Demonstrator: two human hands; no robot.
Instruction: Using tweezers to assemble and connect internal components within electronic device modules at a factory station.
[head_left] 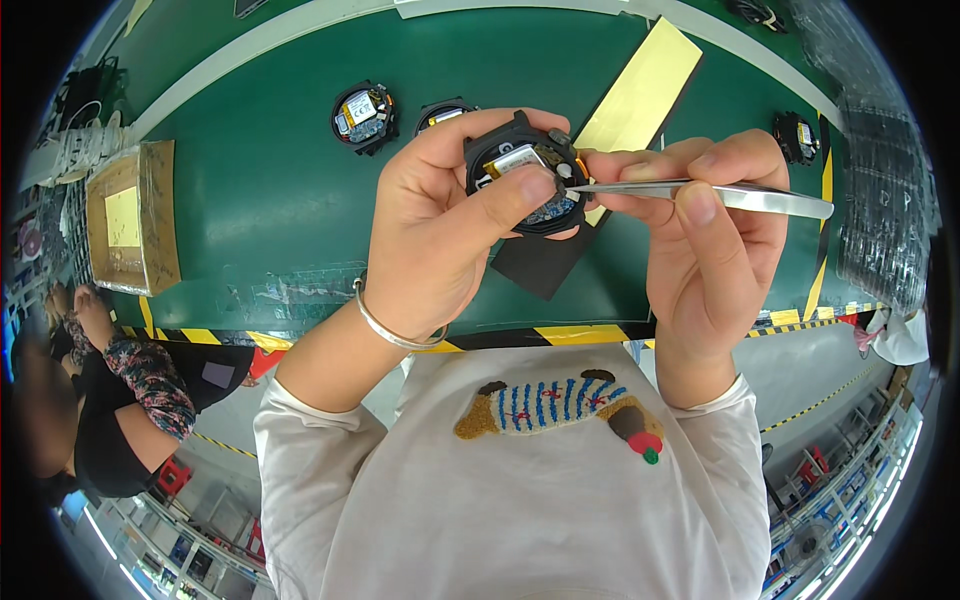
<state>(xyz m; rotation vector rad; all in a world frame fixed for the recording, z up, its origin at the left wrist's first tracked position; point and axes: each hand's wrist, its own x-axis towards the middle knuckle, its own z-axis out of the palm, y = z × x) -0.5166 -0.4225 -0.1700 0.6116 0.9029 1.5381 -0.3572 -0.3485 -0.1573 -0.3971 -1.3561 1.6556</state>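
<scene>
Left hand (pixel 440 215) clasped, right hand (pixel 705 235) pinching, wrists raised

The site was an electronics assembly workshop: a green tabletop (pixel 270 190) edged with yellow-black hazard tape (pixel 590 333), opened round devices (pixel 364 116) lying beyond the hands, another worker (pixel 110 400) seated left.

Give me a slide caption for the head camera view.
Left hand holds an open round device while right hand applies tweezers above green bench.
</scene>
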